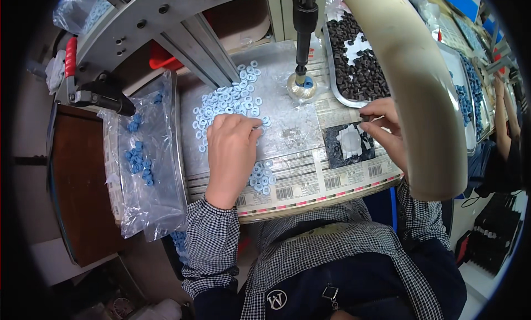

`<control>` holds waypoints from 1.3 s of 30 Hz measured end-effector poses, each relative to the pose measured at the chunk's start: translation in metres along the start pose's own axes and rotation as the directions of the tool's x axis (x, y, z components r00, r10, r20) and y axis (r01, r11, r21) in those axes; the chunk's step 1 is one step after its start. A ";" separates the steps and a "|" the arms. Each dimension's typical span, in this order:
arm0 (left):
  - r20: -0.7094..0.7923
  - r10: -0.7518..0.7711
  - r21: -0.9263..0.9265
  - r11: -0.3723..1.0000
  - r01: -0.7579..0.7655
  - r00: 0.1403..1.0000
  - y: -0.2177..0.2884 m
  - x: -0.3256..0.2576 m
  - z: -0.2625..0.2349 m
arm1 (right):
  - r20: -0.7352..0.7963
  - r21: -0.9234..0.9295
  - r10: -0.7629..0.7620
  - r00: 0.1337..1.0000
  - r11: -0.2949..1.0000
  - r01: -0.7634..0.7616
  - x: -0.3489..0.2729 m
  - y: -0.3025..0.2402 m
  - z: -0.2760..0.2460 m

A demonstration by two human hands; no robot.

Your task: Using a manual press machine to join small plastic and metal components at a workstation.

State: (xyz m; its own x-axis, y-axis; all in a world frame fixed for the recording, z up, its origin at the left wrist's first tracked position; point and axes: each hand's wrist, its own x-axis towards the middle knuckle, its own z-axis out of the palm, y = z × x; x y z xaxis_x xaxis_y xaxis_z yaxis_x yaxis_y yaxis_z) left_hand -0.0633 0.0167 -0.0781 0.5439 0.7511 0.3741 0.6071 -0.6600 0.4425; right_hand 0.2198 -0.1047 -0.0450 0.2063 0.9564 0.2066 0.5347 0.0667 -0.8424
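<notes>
Over the metal plate [287,148], my left hand [229,148] has thumb and forefinger curled together at a pale blue ring [266,121], partly hidden by the fingertips. A loose pile of like rings [227,100] spreads just beyond it. My right hand [390,126] pinches a small dark brown part [365,118] above a black pad [333,148] with worn whitish tape on it. Between the hands and farther off, a round brass-coloured fixture [301,88] has a blue piece at its centre. A black press spindle [302,43] comes down onto it from above.
A metal tray [333,82] of dark brown parts stands at the far right. A thick beige tube [428,87] crosses in front of my right forearm. Plastic bags with blue parts [138,162] lie left. More rings [262,179] sit near the front edge. Another person's arm [502,115] shows far right.
</notes>
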 end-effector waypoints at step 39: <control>0.641 -0.216 -0.747 -0.395 0.534 0.737 0.054 -0.034 0.045 | 0.113 -0.247 -0.424 0.899 0.864 0.438 -0.015 0.005 0.054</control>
State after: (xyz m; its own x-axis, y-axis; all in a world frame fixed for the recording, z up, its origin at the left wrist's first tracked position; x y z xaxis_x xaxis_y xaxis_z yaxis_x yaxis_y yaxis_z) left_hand -0.0228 -0.0448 -0.1036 0.6409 0.6871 -0.3423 -0.3821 0.6723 0.6340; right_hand 0.1746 -0.1035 -0.0793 -0.1334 0.8635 0.4865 0.7547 0.4066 -0.5148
